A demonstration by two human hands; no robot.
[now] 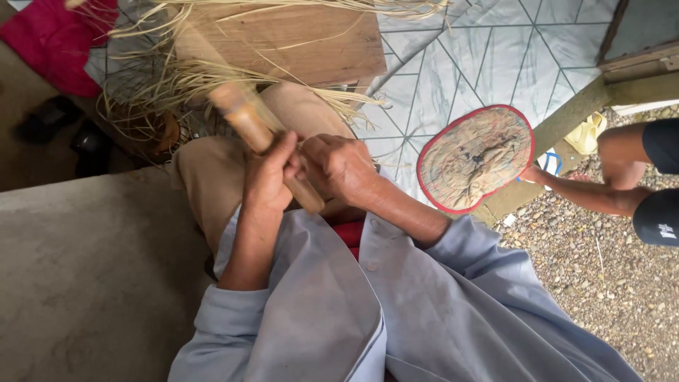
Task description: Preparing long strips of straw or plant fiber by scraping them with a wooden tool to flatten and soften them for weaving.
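Wooden stick (pixel 262 131) lies slantwise over lap, upper end blurred among dry straw (pixel 177 78), lower end poking out below hands. Left hand (pixel 269 177) wrapped tight round stick's middle, fingers closed. Right hand (pixel 339 166) pressed against left, fingers curled at lower part of stick; exact hold hidden. Beige trousers (pixel 205 184) under hands, wooden board (pixel 297 42) beyond knee. Red cloth (pixel 56 42) at far left. Another person's hand (pixel 532 174) holds red-rimmed woven fan (pixel 474 159) over patterned floor sheet (pixel 495 56); gravel (pixel 587 283) to right.
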